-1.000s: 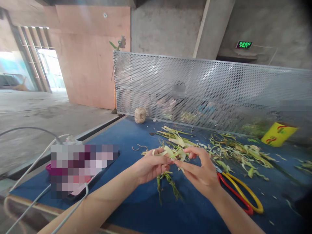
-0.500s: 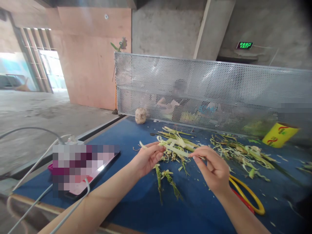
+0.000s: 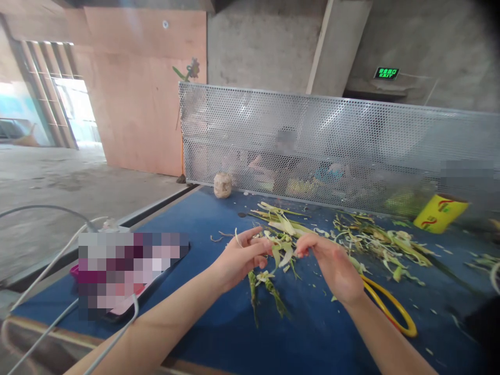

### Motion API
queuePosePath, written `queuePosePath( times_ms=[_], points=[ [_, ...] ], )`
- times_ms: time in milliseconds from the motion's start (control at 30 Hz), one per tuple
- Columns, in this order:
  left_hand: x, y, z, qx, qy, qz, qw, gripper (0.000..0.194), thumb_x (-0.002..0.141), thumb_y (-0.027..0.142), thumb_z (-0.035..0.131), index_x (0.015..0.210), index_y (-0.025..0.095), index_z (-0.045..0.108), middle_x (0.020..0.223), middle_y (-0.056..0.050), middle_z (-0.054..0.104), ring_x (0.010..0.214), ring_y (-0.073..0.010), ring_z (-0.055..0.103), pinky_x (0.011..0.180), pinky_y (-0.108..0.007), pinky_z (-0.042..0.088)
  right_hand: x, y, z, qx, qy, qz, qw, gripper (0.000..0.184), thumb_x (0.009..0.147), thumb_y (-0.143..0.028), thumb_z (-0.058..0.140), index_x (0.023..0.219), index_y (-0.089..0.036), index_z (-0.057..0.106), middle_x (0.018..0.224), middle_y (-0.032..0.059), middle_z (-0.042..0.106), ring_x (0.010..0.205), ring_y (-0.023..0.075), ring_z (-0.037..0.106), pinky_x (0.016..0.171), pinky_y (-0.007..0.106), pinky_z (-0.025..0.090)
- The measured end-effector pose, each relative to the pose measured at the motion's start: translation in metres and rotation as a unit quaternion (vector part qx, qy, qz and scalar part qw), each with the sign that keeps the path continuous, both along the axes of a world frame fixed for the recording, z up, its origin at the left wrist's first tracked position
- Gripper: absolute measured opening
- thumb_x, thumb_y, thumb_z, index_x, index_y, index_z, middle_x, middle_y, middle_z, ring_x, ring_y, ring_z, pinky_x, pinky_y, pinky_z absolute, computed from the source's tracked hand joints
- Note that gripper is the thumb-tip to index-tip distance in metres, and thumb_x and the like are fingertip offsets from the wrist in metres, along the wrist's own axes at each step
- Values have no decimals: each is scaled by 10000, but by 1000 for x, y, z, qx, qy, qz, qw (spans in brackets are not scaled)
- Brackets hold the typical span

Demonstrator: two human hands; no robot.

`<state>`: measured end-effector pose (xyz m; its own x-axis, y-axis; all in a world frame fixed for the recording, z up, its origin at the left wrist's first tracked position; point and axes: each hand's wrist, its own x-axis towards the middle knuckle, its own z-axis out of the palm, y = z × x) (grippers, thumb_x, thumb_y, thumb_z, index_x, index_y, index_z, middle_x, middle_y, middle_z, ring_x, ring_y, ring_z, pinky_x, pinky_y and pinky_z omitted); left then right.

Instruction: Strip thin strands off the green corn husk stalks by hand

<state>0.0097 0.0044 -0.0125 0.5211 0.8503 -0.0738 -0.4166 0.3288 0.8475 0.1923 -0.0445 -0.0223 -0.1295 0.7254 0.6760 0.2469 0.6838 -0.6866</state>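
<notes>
- Left hand [image 3: 244, 258], just at the near left edge of the central heap of plant scraps [image 3: 287, 224], the landmark here: its grip is closed on a pale leaf strip [image 3: 236, 235], one end of which rises beyond the index finger.
- Right hand [image 3: 338, 268], at the heap's near right edge and apart from the left: thumb and fingertips drawn together; whether this grip pinches anything cannot be told.
- Two green sprigs [image 3: 277, 299], on the near side of the heap, lying flat on the blue bench [image 3: 219, 338] with their tips toward the wearer.
- Yellow scissor handle [image 3: 411, 329], near and right of the heap, partly hidden by the right wrist.
- Second spread of leaf trimmings [image 3: 408, 245], to the right of the heap.
- Yellow cylinder [image 3: 439, 213] with red marks, farther right of the heap and tilted.
- Pale rounded lump [image 3: 222, 185], beyond the heap and to its left.
- Phone [image 3: 162, 265], well to the left of the heap, largely pixelated; a light cable [image 3: 135, 307] passes in front of it.
- Perforated metal screen [image 3: 332, 120], behind the heap; through it a seated person [image 3: 285, 172] shows dimly.
</notes>
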Motion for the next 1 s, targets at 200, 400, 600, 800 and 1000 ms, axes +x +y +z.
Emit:
queuePosePath(
  times_ms=[200, 400, 600, 800, 1000],
  points=[
    [3, -7, -4, 40, 75, -81, 993, 758, 656, 127, 660, 1283, 65, 240, 579, 21, 592, 399, -67, 502, 389, -193, 372, -9, 4, -2, -203, -71, -120, 969, 319, 800, -416, 436, 715, -172, 625, 655, 18, 573, 666, 155, 528, 624, 254, 403],
    [5, -14, -7, 74, 121, -127, 982, 899, 678, 180, 641, 1350, 127, 46, 554, 48, 570, 401, -77, 506, 372, -183, 365, -17, 7, -8, -266, -41, -40, 962, 243, 747, -375, 527, 746, -156, 632, 664, 13, 594, 624, 130, 522, 565, 234, 406],
    [7, -13, -10, 98, 127, -135, 978, 960, 637, 215, 686, 1347, 133, 45, 474, 85, 501, 405, -91, 521, 348, -160, 359, -24, 6, -12, -322, 82, 13, 943, 167, 713, -313, 588, 731, -150, 619, 653, -5, 588, 596, 95, 510, 595, 226, 397],
    [6, -11, -12, 124, 170, -183, 960, 950, 642, 177, 676, 1337, 156, 29, 564, 27, 596, 401, -80, 518, 370, -161, 382, -24, 7, -12, -285, 168, -12, 944, 146, 644, -278, 666, 651, -154, 589, 612, -36, 551, 576, 70, 475, 579, 202, 372],
    [7, -15, -9, 126, 179, -194, 956, 819, 685, 234, 637, 1317, 143, 123, 557, 42, 564, 388, -82, 513, 375, -181, 400, -22, 8, -9, -265, 177, -40, 947, 157, 652, -292, 656, 658, -156, 579, 578, -50, 518, 532, 60, 439, 541, 199, 352]
  ],
)
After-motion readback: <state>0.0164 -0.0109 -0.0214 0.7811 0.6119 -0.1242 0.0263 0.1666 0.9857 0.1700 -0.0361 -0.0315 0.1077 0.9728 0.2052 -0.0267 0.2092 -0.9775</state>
